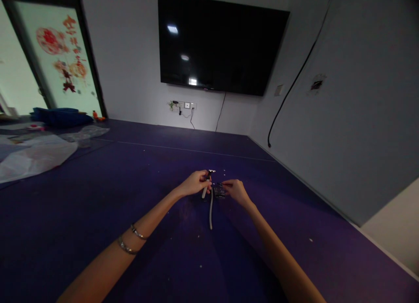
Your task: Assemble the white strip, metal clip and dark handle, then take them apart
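My left hand (195,183) is closed around a razor-like tool (206,189) with a pale handle, a dark neck and a shiny T-shaped head pointing away from me. Just to the right, my right hand (237,191) pinches a small dark piece (220,184), too small to name. Below that piece lies a small see-through case (219,192) with dark parts in it. Between the hands a grey, slightly curved strip or tube (211,213) lies on the purple surface (183,259), running toward me.
Small white scraps are scattered over the purple surface. A crumpled white plastic sheet (39,156) and a blue cloth bundle (60,116) lie at the left. A large television (222,45) hangs on the far wall, and a black cable (294,80) dangles along the right wall.
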Demonstrator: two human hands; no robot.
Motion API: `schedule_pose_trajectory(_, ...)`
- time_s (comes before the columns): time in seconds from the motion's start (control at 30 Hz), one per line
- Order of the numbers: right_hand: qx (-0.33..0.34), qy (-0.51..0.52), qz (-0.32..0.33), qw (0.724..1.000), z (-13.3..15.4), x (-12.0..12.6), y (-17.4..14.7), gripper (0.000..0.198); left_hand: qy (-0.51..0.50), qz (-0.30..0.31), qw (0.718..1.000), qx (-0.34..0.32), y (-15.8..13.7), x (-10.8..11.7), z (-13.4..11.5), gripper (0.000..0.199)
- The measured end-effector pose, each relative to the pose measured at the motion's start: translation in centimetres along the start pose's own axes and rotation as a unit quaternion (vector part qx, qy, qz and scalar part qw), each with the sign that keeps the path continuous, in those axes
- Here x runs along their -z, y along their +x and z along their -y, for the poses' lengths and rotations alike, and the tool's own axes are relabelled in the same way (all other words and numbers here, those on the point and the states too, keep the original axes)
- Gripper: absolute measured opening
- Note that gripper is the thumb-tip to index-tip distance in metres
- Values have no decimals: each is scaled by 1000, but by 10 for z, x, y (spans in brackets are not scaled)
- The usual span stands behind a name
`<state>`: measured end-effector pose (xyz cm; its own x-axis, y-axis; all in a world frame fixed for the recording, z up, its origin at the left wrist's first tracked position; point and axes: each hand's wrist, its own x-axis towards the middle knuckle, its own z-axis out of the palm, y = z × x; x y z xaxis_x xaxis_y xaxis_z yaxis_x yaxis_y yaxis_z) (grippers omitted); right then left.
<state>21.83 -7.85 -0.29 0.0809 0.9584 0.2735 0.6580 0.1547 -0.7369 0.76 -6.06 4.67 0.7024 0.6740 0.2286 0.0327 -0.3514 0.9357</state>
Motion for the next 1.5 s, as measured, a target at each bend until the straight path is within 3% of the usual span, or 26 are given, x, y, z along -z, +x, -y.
schedule_pose_trajectory(0.3, -26, 2, 11, 1000, 17, 4, -2, 30, 5, -10, 1000, 9, 1, 1, 8, 14)
schedule_pose_trajectory(0.63, 2, 33, 12, 999, 40, 15, -3, 31, 75, -83, 993, -21, -2, -11, 7, 25)
schedule_pose_trajectory(0.9, 96, 50, -14, 994, 63, 27, -7, 25, 194, -184, 957, -111, -6, -21, 9, 22)
schedule_pose_trajectory(1.2, 168, 84, -50, 981, 84, 41, -16, 22, 264, -205, 934, -128, -10, -33, 10, 30)
schedule_pose_trajectory(1.5, 197, 107, -31, 974, 93, 44, -21, 19, 276, -227, 920, -163, -10, -34, 10, 31)
